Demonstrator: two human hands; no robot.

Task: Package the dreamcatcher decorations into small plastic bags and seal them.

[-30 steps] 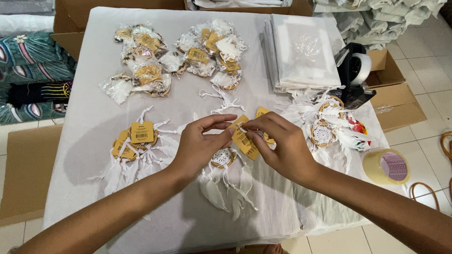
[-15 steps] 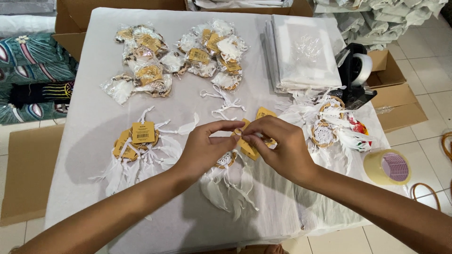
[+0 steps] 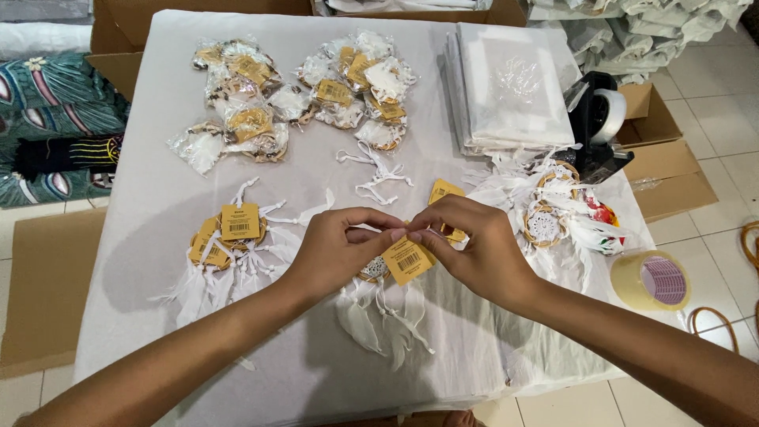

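— Feathers hang nearest you, off the small white dreamcatcher (image 3: 375, 273) lying on the cloth-covered table (image 3: 158, 198) under your hands. How would you judge its handling?

— Light and soft, I'd say. The hoop looks stiff enough to grip; the feathers and strings would crush or tangle (so leave them loose). You have it right: take the yellow tag (image 3: 408, 261) by its top edge and the cord, not the plumes.

— And my hands?

— Your left hand (image 3: 336, 253) is narrowed to a pinch, thumb and forefinger closed at the cord by the tag's top. Your right hand (image 3: 474, 249) meets it, fingertips pinched on the same spot; the tag dangles just below them, above the hoop. I can't tell whether the cord is knotted.

— What lies about?

— To your left, tagged dreamcatchers (image 3: 233, 245) flat on the cloth. To your right, untagged ones (image 3: 553, 209) in a heap, a tape roll (image 3: 652, 281) at the table's edge. Farther out, loose white ties (image 3: 375, 170); beyond, bagged pieces (image 3: 300, 91) in two clusters, a stack of clear bags (image 3: 514, 83), and a tape dispenser (image 3: 597, 119).
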